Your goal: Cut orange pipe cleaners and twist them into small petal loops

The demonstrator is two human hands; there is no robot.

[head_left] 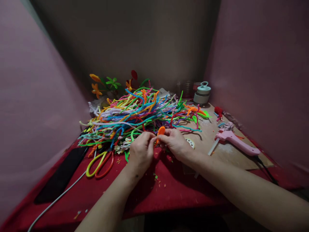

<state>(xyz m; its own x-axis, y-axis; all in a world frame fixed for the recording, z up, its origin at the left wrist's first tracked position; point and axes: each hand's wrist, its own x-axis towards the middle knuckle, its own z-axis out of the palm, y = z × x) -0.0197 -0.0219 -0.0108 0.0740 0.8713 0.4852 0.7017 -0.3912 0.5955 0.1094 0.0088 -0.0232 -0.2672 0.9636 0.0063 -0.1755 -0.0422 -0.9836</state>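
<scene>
An orange fuzzy piece (161, 130) with a rounded top stands upright between my hands, at the front edge of a big heap of coloured pipe cleaners (135, 112). My right hand (175, 143) pinches it from the right with thumb and fingers. My left hand (143, 149) is closed beside it, its fingertips meeting at the lower part of the orange piece; the exact grip there is too small to make out. Both hands are above the red cloth (154, 193).
Scissors (100, 165) with yellow and red handles and a black phone-like slab (61, 174) lie at left. A white cable crosses the cloth. At right, a pink glue gun (238, 141) rests on a brown board (207, 141). A lidded jar (202, 94) and fuzzy flowers (96, 90) stand behind.
</scene>
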